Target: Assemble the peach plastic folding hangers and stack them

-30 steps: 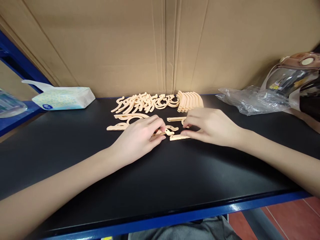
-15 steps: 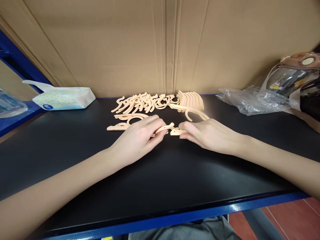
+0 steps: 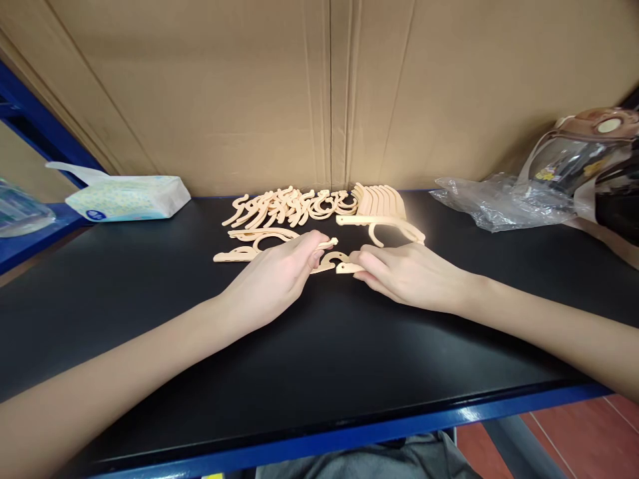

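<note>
My left hand (image 3: 279, 273) is closed in a pinch on a slim beige plastic hanger piece (image 3: 328, 244); only its knobbed end pokes out past the fingertips. Opposite it, my right hand (image 3: 409, 274) grips a beige hanger arm (image 3: 345, 269) whose holed end points left. Between the hands a curved beige part (image 3: 327, 261) shows low, and I cannot tell what it joins. Beyond my left hand lie beige hanger pieces (image 3: 234, 255), partly covered by it. A hanger arm with a hook (image 3: 374, 220) rests just beyond my right hand.
Along the cardboard wall (image 3: 200, 100) lie a pile of beige hooks (image 3: 272, 206) and a row of curved arms (image 3: 382, 199). A tissue pack (image 3: 130, 198) is at the left. A clear plastic bag (image 3: 492, 203) and a strapped bottle (image 3: 574, 156) are at the right of the black table (image 3: 319, 372).
My left hand has drawn the small piece slightly left and up, away from the arm in my right hand. More of the curved part between the hands now shows.
</note>
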Motion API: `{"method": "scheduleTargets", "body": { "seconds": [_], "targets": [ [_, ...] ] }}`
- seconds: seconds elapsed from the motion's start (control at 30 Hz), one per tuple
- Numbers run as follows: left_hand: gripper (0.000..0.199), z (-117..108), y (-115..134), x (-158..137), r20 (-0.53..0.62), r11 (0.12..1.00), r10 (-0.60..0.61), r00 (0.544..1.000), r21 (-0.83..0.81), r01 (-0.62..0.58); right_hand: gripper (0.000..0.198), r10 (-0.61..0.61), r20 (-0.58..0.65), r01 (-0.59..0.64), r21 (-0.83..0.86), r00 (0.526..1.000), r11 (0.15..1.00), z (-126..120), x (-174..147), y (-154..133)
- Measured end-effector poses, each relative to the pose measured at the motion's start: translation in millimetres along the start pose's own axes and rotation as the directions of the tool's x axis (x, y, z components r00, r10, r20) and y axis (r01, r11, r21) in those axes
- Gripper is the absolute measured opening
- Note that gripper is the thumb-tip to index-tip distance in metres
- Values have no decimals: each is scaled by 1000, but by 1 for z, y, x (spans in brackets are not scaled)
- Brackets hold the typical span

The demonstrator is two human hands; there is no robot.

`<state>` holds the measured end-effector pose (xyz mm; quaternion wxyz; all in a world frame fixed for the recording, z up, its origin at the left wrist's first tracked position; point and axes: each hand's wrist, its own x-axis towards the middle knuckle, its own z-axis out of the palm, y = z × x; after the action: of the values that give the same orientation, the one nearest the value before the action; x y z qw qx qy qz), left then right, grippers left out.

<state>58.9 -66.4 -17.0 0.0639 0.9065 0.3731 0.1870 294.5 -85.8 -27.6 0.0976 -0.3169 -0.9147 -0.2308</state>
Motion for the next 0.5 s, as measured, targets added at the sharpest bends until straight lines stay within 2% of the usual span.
{"method": "scheduleTargets", "body": {
  "seconds": [0.17, 0.33, 0.5],
  "targets": [
    [32, -2, 3, 0, 24, 999, -35, 999, 12, 35, 29, 30, 55, -28, -46, 998, 999, 1, -1, 2],
    [31, -3, 8, 1, 38, 997, -2, 999, 83, -1, 26, 45, 36, -47, 49, 998, 998, 1, 0, 1],
    [31, -3, 8, 1, 61, 995, 50, 997, 81, -55, 27, 42, 23, -44, 112, 999, 993, -2, 1, 0]
  ]
}}
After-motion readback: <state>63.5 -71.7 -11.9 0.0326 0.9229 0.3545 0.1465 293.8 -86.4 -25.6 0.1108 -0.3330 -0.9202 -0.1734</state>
